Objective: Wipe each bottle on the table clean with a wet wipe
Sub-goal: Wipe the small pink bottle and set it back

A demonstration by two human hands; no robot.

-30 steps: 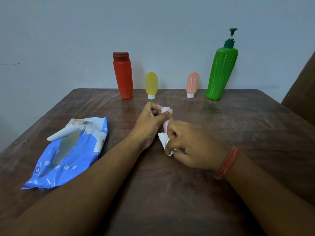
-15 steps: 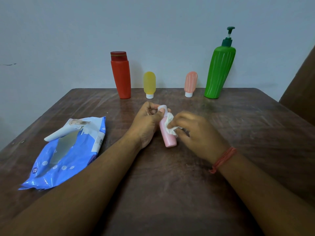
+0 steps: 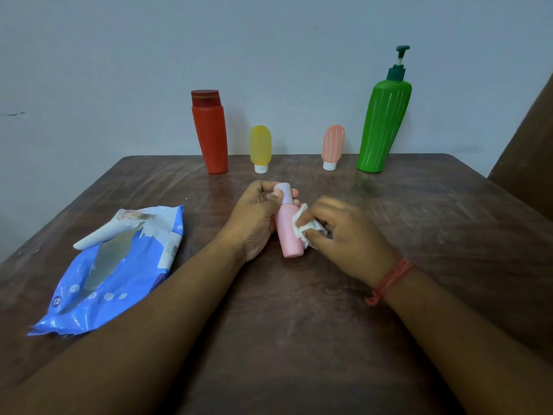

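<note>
A small pink bottle with a pale cap stands tilted at the middle of the wooden table. My left hand grips it around the cap end. My right hand pinches a crumpled white wet wipe and presses it against the bottle's right side. Along the table's far edge stand a red bottle, a small yellow bottle, a small salmon bottle and a tall green pump bottle.
A blue wet-wipe pack with its flap peeled open lies on the left of the table. A grey wall rises behind the bottles. A dark brown surface stands at the right edge.
My right hand has slid the wipe from the bottle's lower end up along its side, uncovering the pink body. My left hand keeps its grip on the cap end.
</note>
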